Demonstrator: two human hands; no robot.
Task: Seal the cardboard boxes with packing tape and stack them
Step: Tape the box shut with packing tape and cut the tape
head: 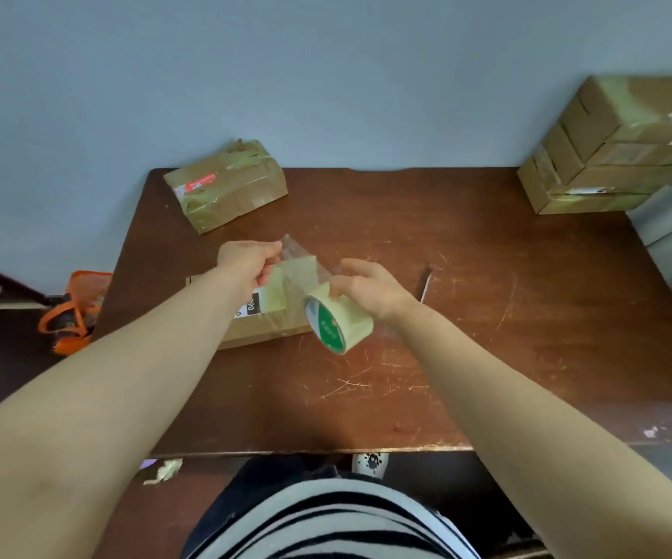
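Nearest the viewer, a black-and-white striped garment (326, 518) meets the edge of a scratched brown table (406, 397). Above it, the right hand (370, 288) grips one roll of pale yellow packing tape (340, 322); the print on its green inner ring is too small to read. The left hand (245, 260) pinches the end of a clear tape strip (300, 268) drawn from the roll. Beneath the strip, one cardboard box (269, 328) lies flat on the table, bearing a black label whose white characters are mostly hidden. At the far left, a second box (225, 187), already taped, carries a red sticker. At the far right corner, a stack of boxes (608, 155), apparently four, shows white shipping labels, unreadable.
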